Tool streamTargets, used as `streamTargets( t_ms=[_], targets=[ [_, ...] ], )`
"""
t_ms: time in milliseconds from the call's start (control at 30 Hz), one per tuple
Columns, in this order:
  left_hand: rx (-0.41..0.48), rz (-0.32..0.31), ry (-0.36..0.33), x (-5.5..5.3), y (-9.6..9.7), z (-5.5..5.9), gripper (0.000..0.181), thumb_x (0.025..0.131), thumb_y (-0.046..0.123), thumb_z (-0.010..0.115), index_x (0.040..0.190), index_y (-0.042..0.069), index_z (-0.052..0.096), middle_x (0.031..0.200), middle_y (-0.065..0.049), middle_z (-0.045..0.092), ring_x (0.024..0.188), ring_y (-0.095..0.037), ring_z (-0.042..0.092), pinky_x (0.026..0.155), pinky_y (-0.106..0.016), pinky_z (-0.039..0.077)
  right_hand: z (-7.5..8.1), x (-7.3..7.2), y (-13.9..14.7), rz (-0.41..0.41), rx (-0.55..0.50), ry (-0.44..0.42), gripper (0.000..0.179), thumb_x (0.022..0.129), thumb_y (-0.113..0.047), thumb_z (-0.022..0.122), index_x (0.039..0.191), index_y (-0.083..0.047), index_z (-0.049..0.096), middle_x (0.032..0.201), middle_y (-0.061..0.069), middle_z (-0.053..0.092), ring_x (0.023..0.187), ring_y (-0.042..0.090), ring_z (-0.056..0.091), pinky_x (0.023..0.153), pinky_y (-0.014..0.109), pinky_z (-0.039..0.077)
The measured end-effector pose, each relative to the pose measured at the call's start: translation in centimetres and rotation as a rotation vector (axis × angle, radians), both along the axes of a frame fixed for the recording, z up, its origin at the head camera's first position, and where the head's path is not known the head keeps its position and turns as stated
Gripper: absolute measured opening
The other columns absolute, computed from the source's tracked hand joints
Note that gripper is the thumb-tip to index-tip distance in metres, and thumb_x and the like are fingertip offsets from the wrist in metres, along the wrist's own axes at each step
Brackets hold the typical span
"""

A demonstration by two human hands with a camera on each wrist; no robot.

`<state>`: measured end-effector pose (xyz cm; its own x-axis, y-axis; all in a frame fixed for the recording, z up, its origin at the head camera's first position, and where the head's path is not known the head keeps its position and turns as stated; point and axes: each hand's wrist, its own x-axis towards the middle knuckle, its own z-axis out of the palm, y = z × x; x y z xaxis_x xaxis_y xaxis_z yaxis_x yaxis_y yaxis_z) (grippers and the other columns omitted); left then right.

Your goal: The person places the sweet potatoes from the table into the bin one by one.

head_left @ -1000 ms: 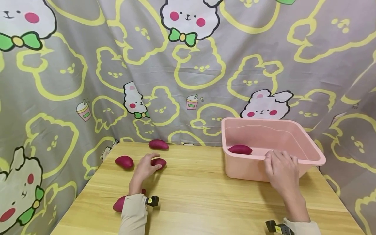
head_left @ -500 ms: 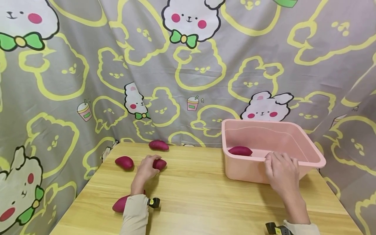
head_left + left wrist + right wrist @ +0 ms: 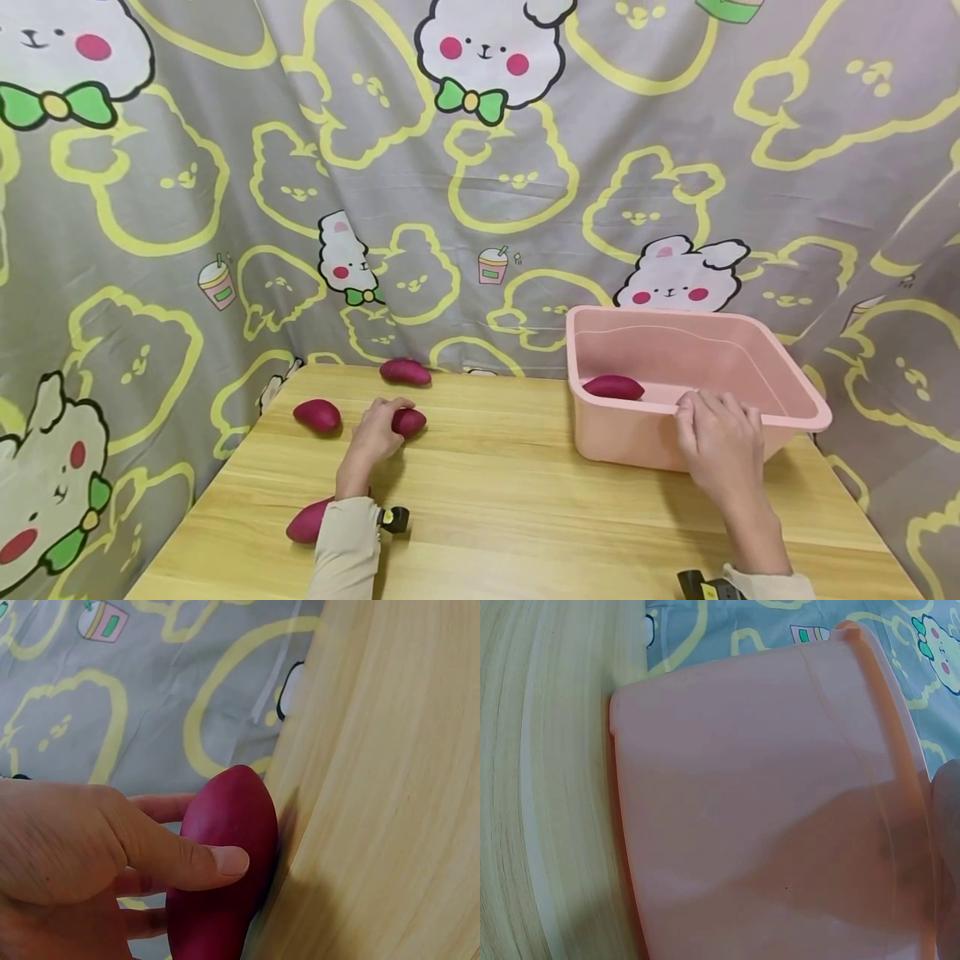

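In the head view my left hand (image 3: 375, 433) is at a purple-red sweet potato (image 3: 411, 423) on the left half of the table. The left wrist view shows the thumb laid across that sweet potato (image 3: 229, 814), with the other fingers behind it, so the hand grips it close to the wood. At the right, my right hand (image 3: 722, 437) holds the near rim of a pink plastic tub (image 3: 630, 433), fingers curled over the edge. Inside the tub lies another sweet potato (image 3: 613, 387), partly hidden by the front wall.
One sweet potato (image 3: 317, 416) lies left of my left hand, and another (image 3: 406, 372) near the table's back edge. A third (image 3: 307, 522) is partly covered by my left sleeve (image 3: 345, 546). A patterned grey curtain (image 3: 517, 192) hangs right behind the wooden table (image 3: 517, 508).
The left hand's fingers, spread around the sweet potato a second ago, have drawn in on it, and the hand has shifted slightly right. My right hand keeps its hold on the tub's rim.
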<state>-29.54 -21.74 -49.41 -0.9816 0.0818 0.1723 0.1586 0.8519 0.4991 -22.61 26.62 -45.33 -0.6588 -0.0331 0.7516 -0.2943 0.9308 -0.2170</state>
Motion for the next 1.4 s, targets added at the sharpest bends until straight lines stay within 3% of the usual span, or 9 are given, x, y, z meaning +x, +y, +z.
streamTargets(
  t_ms=[567, 900, 1400],
  targets=[
    [-0.013, -0.006, -0.004, 0.07, 0.14, 0.21, 0.057, 0.080, -0.010, 0.072, 0.134, 0.009, 0.065, 0.119, -0.023, 0.059, 0.109, -0.046, 0.058, 0.087, -0.064, 0.048, -0.15, -0.25, 0.14, 0.000, -0.011, 0.000, 0.025, 0.102, -0.017, 0.043, 0.079, -0.012, 0.053, 0.077, 0.007, 0.059, 0.080, 0.035, 0.051, 0.077, 0.055, 0.032],
    [0.018, 0.029, -0.003, -0.10, 0.01, -0.03, 0.057, 0.089, -0.005, 0.071, 0.142, 0.010, 0.058, 0.130, -0.026, 0.055, 0.118, -0.049, 0.053, 0.091, -0.067, 0.046, -0.13, -0.11, 0.14, -0.006, -0.005, 0.001, 0.026, 0.102, -0.017, 0.043, 0.078, -0.013, 0.050, 0.076, 0.007, 0.058, 0.080, 0.035, 0.051, 0.076, 0.055, 0.033],
    [0.024, 0.055, 0.009, 0.05, -0.04, 0.38, 0.056, 0.093, 0.000, 0.070, 0.145, 0.012, 0.054, 0.131, -0.026, 0.051, 0.114, -0.049, 0.052, 0.084, -0.064, 0.045, -0.12, -0.04, 0.06, -0.004, -0.002, 0.006, 0.026, 0.102, -0.017, 0.043, 0.077, -0.013, 0.051, 0.076, 0.007, 0.060, 0.078, 0.035, 0.051, 0.076, 0.055, 0.033]
  ],
)
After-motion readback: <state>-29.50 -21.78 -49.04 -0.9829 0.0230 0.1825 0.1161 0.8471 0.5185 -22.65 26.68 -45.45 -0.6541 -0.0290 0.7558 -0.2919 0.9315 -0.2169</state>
